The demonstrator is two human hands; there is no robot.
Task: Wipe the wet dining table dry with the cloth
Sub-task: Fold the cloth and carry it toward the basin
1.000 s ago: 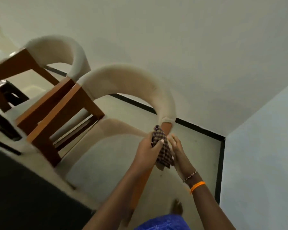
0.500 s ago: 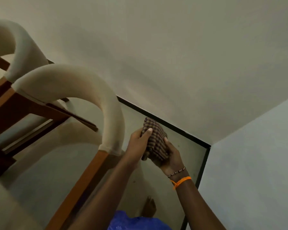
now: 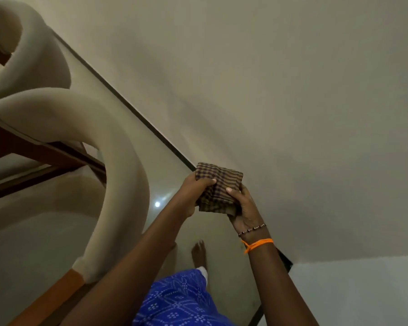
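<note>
While both hands, left hand [image 3: 193, 189] and right hand [image 3: 242, 205], grip the folded cloth [image 3: 218, 187] in mid-air, no tabletop shows; wiping looks unstarted

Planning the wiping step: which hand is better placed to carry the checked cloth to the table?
Probably the right hand: it cups the folded checked cloth from below, thumb on top. The left hand only pinches its left edge. No table is in view.

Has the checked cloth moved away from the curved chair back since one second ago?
Yes. The checked cloth was at the end of the curved chair back; now it is off to its right, in front of the wall.
</note>
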